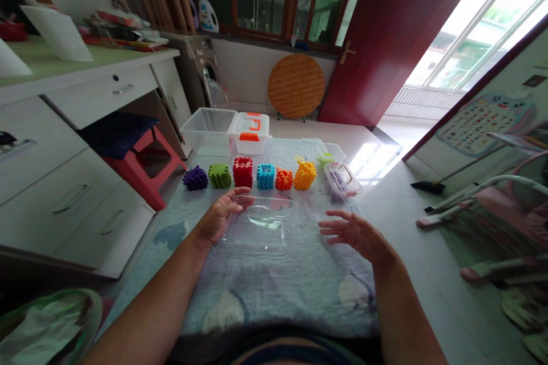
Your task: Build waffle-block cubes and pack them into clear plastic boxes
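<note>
My left hand (219,218) grips the left rim of a clear, shallow plastic box (261,231), which holds nothing I can see. To the right of that box, my right hand (353,235) hovers with its fingers apart and touches nothing. Beyond the box, interlocking plastic pieces stand in a row, grouped by colour: purple (196,178), green (220,175), red (242,174), blue (265,177), orange (283,179) and yellow (305,175). Right of the row lies a clear lidded box (342,181) with a handle and purplish contents.
At the cloth's (274,291) far end are a large clear bin (209,125), a box with orange latches (252,140) and a small tub with green contents (331,155). A red stool (132,154) and white desk (85,182) flank the left; a pink chair (509,205) stands right.
</note>
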`<state>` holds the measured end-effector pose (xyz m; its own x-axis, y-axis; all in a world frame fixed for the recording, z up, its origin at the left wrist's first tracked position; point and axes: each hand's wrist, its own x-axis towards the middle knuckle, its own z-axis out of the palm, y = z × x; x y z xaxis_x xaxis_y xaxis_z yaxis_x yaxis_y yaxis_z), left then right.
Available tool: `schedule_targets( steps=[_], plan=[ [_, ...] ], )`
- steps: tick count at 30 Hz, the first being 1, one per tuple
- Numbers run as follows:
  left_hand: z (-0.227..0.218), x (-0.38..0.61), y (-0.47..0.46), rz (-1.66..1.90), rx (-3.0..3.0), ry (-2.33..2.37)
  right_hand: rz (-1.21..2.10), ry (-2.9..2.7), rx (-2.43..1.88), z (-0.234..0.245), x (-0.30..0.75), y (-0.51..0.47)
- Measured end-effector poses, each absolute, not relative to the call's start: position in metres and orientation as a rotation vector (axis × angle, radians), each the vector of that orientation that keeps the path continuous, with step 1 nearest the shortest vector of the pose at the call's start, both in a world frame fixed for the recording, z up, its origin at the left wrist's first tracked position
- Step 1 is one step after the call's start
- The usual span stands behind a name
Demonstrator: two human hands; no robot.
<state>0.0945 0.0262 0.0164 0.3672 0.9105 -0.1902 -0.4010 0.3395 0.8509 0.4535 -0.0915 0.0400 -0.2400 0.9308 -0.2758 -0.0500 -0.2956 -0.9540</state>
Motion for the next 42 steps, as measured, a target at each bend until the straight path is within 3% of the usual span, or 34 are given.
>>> schedule_targets(
  steps=[11,19,21,24,30,37,42],
  plan=[
    [0.016,0.101,0.024,0.991,0.769,0.78,1.387,-1.054,-1.481,0.05,0.442,-0.09],
    [0.018,0.103,0.024,1.078,0.769,0.827,0.14,-1.64,-1.782,0.091,0.428,-0.096],
    [0.017,0.103,0.024,1.09,0.768,0.84,-0.043,-1.78,-1.82,0.087,0.419,-0.097],
    [0.017,0.103,0.023,1.105,0.772,0.836,-0.016,-2.005,-1.902,0.069,0.407,-0.102],
    [0.016,0.104,0.023,1.111,0.781,0.834,0.412,-2.298,-1.936,0.052,0.406,-0.11],
    [0.012,0.112,0.019,1.079,0.77,0.869,0.058,-2.222,-1.697,0.105,0.407,-0.038],
    [0.01,0.114,0.017,1.081,0.788,0.878,-0.012,-2.213,-1.838,0.104,0.404,0.044]
  ],
)
